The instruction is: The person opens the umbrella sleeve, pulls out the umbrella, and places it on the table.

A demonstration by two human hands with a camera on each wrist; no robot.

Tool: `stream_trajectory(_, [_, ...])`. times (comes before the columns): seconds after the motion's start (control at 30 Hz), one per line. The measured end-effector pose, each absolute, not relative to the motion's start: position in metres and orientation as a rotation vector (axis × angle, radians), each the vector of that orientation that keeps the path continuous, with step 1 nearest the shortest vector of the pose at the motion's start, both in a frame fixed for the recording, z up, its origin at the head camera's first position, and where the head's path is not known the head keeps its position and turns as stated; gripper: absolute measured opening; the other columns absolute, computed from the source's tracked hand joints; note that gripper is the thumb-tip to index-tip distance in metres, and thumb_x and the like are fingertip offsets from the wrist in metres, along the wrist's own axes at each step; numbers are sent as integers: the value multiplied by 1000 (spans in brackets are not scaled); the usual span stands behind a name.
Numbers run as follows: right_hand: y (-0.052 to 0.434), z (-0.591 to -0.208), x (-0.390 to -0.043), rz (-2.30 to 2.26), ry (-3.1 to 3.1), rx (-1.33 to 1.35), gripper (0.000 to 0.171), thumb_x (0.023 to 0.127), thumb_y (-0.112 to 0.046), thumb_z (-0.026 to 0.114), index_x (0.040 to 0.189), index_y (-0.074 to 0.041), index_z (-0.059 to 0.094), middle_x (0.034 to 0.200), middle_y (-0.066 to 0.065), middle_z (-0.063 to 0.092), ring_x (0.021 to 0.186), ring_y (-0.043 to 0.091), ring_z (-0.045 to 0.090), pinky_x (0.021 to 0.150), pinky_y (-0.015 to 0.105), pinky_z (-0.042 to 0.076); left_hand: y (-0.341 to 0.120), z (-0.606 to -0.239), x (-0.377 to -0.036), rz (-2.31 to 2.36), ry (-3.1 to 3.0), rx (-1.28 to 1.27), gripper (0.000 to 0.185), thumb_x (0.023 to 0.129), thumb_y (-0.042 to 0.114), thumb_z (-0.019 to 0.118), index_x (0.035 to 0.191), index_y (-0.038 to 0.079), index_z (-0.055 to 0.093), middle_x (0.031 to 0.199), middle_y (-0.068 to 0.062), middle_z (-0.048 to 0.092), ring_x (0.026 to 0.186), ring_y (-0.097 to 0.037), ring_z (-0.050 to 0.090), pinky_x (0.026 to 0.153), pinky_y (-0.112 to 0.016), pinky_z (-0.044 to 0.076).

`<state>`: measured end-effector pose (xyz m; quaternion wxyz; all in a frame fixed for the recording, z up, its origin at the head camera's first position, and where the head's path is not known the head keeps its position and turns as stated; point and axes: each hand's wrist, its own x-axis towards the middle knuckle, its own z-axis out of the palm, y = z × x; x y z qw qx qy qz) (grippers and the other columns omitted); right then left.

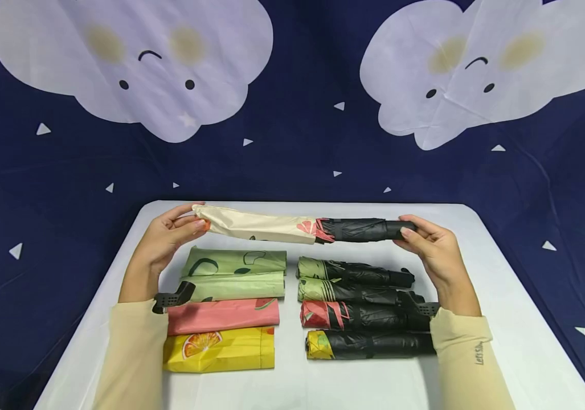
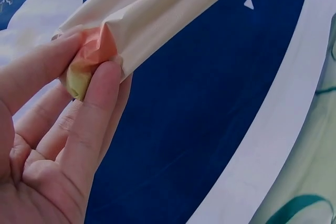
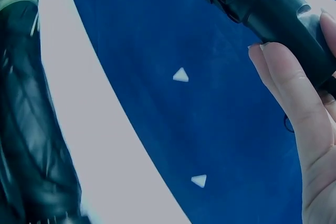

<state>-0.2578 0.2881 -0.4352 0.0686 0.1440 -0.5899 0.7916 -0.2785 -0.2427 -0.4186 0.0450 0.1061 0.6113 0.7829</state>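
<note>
A folded black umbrella (image 1: 364, 229) with a red-patterned end lies level above the far part of the table, its left end at the mouth of a cream cover (image 1: 256, 223). My left hand (image 1: 168, 234) pinches the far left end of that cover. In the left wrist view, thumb and fingers hold its gathered orange and yellow corner (image 2: 97, 51). My right hand (image 1: 438, 253) grips the umbrella's handle end between thumb and fingers. The black handle (image 3: 291, 30) shows close up in the right wrist view, partly hidden by the fingers.
Nearer me on the white table (image 1: 292, 393), two green covers (image 1: 241, 286), a pink cover (image 1: 223, 316) and a yellow cover (image 1: 220, 353) lie in a left column. Several folded black umbrellas (image 1: 369, 345) lie opposite on the right. A dark blue cloth (image 1: 297, 114) with clouds hangs behind.
</note>
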Motion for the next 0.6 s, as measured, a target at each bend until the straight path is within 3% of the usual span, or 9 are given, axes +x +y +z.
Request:
stream_trajectory(0.4, [322, -456, -254, 2441, -1758, 321, 37, 86, 14, 56, 121, 20, 48, 104, 20, 63, 93, 27, 65, 79, 41, 49, -258, -443, -289, 2509, 1727, 150, 45, 85, -9, 61, 128, -1, 52, 96, -13, 68, 88, -21, 67, 80, -32, 51])
stream_trajectory(0.6, [337, -464, -255, 2461, -1728, 275, 37, 86, 14, 56, 121, 20, 49, 106, 22, 61, 93, 26, 65, 79, 40, 48, -267, -452, -294, 2559, 1617, 63, 44, 86, -11, 59, 127, -1, 49, 92, -17, 69, 87, -23, 68, 80, -30, 51])
